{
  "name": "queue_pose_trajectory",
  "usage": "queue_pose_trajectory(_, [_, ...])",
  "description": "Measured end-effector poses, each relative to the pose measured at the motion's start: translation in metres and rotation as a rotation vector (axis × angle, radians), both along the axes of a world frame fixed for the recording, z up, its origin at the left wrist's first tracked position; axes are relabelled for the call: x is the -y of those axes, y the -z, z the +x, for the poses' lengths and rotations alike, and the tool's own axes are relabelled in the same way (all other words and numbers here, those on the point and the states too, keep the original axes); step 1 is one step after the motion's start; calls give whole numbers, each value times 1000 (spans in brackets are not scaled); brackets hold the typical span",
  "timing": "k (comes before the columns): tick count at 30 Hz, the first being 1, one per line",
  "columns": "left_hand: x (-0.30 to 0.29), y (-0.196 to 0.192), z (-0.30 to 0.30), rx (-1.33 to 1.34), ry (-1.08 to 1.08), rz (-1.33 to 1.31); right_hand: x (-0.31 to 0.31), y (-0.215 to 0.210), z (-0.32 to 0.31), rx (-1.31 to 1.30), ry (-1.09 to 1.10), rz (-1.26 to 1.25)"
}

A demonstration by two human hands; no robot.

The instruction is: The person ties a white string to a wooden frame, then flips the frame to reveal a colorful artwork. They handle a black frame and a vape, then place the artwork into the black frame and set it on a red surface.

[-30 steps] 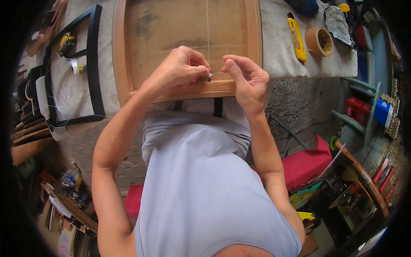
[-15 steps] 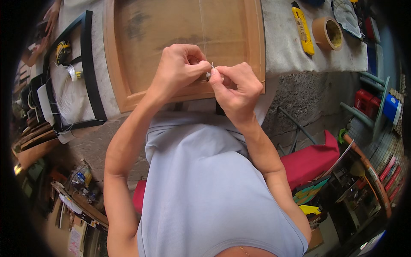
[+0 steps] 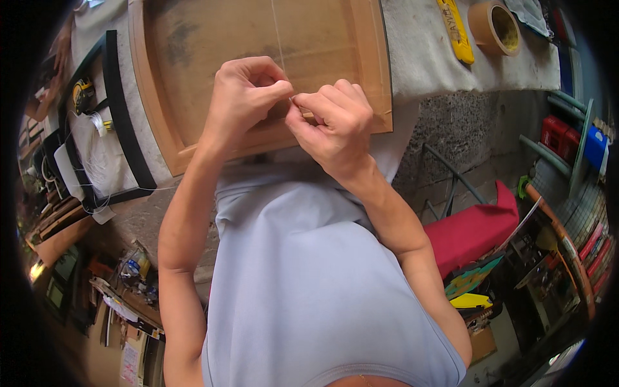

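A wooden frame (image 3: 152,90) with a brown backing panel lies in front of me on a cloth-covered table. Over its near edge, my left hand (image 3: 245,93) pinches a thin white string (image 3: 280,42), which stretches away across the panel. My right hand (image 3: 335,126) is closed with thumb and forefinger pressed together, their tips almost meeting those of the left. A short pale bit of string shows between the two hands. Curled fingers hide most of what is held there.
On the left, a black frame (image 3: 122,109) surrounds a tape measure (image 3: 82,95) and a loose tangle of white string (image 3: 97,155). A yellow utility knife (image 3: 456,32) and a tape roll (image 3: 485,27) lie on the right. Another person's hand (image 3: 63,51) appears far left.
Both hands sit further left in the picture, as does the wooden frame. My right fingers have curled in tighter, and the small whitish piece seen beneath the fingertips is now hidden.
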State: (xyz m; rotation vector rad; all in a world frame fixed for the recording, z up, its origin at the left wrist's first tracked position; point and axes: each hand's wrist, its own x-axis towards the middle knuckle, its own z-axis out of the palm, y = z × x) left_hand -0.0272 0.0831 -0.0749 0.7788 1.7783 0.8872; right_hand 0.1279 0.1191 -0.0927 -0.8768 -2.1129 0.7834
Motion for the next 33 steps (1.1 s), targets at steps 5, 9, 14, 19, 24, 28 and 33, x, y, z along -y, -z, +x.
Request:
queue_pose_trajectory(5, [0,1,0,9,-3,15,-1,-1,-1,9,1,-17])
queue_pose_trajectory(9, [0,2,0,19,5,56,-2,-1,-2,15,2,-31])
queue_pose_trajectory(14, [1,3,0,31,8,58,-1,-1,-3,-1,4,-4])
queue_pose_trajectory(19, [1,5,-1,11,18,52,-1,1,-4,-2,1,16])
queue_pose_trajectory(24, [1,7,-1,14,17,71,-2,2,-4,-28,-9,40])
queue_pose_trajectory(28, [1,7,-1,12,19,73,-2,3,-5,-19,-3,50])
queue_pose_trajectory(33, [1,5,-1,22,25,75,-2,4,-5,1,0,51])
